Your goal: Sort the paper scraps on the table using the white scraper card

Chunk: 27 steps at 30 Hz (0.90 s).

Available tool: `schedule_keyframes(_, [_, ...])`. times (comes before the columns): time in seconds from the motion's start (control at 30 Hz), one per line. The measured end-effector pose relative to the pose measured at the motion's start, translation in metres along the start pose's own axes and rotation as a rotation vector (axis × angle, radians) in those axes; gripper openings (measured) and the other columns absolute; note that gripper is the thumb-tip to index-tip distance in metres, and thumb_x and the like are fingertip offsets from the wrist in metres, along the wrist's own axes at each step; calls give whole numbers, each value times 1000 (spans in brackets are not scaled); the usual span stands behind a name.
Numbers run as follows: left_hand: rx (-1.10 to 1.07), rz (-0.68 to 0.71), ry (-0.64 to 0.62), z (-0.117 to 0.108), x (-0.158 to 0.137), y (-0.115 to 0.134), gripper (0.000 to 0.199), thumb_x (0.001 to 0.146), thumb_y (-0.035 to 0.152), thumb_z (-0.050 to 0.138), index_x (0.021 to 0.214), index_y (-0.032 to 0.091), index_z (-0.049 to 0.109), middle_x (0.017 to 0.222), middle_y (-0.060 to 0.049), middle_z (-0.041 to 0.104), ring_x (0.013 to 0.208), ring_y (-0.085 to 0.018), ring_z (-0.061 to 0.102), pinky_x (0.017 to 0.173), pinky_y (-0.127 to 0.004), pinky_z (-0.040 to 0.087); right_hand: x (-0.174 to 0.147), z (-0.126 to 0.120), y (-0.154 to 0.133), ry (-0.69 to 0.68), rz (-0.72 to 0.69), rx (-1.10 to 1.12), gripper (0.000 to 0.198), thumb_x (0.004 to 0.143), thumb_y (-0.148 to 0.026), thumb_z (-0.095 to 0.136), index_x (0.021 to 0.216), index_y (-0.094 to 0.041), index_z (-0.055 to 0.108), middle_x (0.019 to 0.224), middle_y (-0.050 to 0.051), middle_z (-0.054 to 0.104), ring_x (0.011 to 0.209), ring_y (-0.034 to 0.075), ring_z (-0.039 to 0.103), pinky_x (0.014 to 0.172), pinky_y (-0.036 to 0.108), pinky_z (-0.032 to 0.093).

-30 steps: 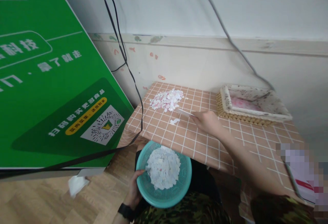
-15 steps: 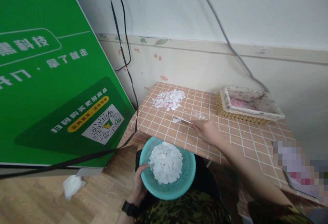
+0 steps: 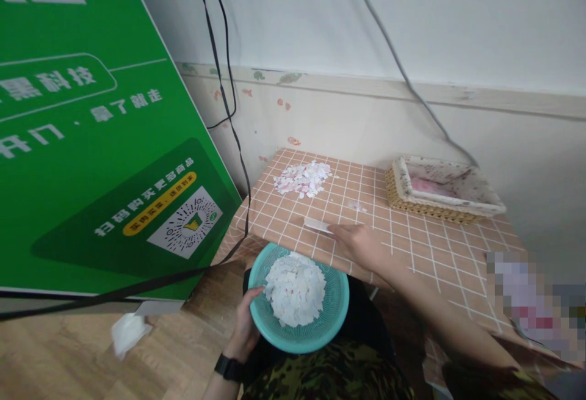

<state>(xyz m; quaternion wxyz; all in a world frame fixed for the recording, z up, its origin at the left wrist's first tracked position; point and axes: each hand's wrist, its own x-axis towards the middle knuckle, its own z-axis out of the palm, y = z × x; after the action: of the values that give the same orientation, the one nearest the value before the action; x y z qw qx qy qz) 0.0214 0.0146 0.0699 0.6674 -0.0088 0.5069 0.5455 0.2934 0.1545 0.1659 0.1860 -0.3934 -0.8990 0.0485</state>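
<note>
My left hand (image 3: 246,320) grips the left rim of a teal plastic strainer basket (image 3: 337,314), thumb over the edge. The basket rests on my lap, just below the table's front edge. A mound of white paper scraps (image 3: 295,290) fills its middle. Above the tabletop my right hand (image 3: 359,244) is closed on one end of a flat white strip (image 3: 315,225), whose other end points left, near the front edge. Farther back on the table lies a loose heap of white and pinkish paper scraps (image 3: 302,179).
A lined wicker basket (image 3: 434,214) stands at the table's back right. Faint pale scraps (image 3: 357,206) lie on the checked cloth (image 3: 370,174). A large green panel (image 3: 91,192) fills the left, with a black cable (image 3: 238,143) hanging before it. A white bag (image 3: 129,333) lies on the floor.
My right hand and the white strip have moved left and nearer the table's front edge. The small scraps at the strip's tip no longer show there. My left hand keeps the basket in place.
</note>
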Motion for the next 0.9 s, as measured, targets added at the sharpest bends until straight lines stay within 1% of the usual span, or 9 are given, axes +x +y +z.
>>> schedule_keyframes(0.13, [-15,-9,3,3,-3,3,14,68,19,65,75,10,71,71,-10,75,66,-24,68,70,-37,53,-20,1,-15,10,-102,9,28,90,-26,45,110,-15,61,93,11,69,77,18,64,66,28,49])
schedule_keyframes(0.23, [-21,-16,8,5,-4,5,13,67,18,65,75,10,71,69,-9,75,64,-24,68,72,-37,52,-26,-2,-20,24,-124,32,29,90,-28,45,110,-15,61,98,13,69,81,19,65,67,30,49])
schedule_keyframes(0.4, [-15,-24,19,4,-2,5,14,67,18,65,76,10,71,70,-9,75,64,-24,68,73,-38,52,-26,-14,-29,-17,-127,129,28,92,-30,44,103,-15,64,82,9,70,70,15,64,61,25,46])
schedule_keyframes(0.5, [-14,-25,16,2,-1,4,15,68,19,64,77,9,70,71,-10,75,65,-24,68,71,-38,52,-26,-22,-35,-91,-167,216,27,93,-27,42,102,-17,65,78,6,69,66,13,62,60,24,44])
schedule_keyframes(0.57, [-14,-31,15,2,-2,4,16,68,20,64,78,9,70,71,-10,75,65,-25,68,72,-38,52,-25,-25,-35,-111,-179,265,27,93,-26,41,102,-19,65,78,5,69,67,12,62,61,24,43])
schedule_keyframes(0.63, [-18,-35,23,3,-3,5,15,68,19,64,78,9,71,71,-10,75,65,-24,68,72,-38,52,-22,-27,-28,-85,-138,273,28,93,-27,40,103,-19,65,80,5,70,69,12,62,63,24,43])
schedule_keyframes(0.7, [-30,-31,29,5,-4,5,14,68,17,64,77,9,71,70,-10,75,64,-23,68,72,-37,52,-15,-27,-14,-19,-36,223,29,93,-27,40,103,-19,66,81,5,70,70,13,63,64,25,43])
schedule_keyframes(0.8, [-36,-24,37,5,-4,5,12,67,16,64,75,9,70,67,-9,74,60,-23,67,72,-38,52,0,-25,15,108,141,53,32,93,-33,40,96,-17,68,77,6,70,65,15,63,59,25,40])
schedule_keyframes(0.9, [-24,-37,15,4,-2,3,17,68,18,63,80,8,70,72,-11,75,66,-26,69,76,-41,52,19,-22,40,138,290,-147,36,92,-38,38,92,-18,69,70,6,69,60,17,61,55,26,34])
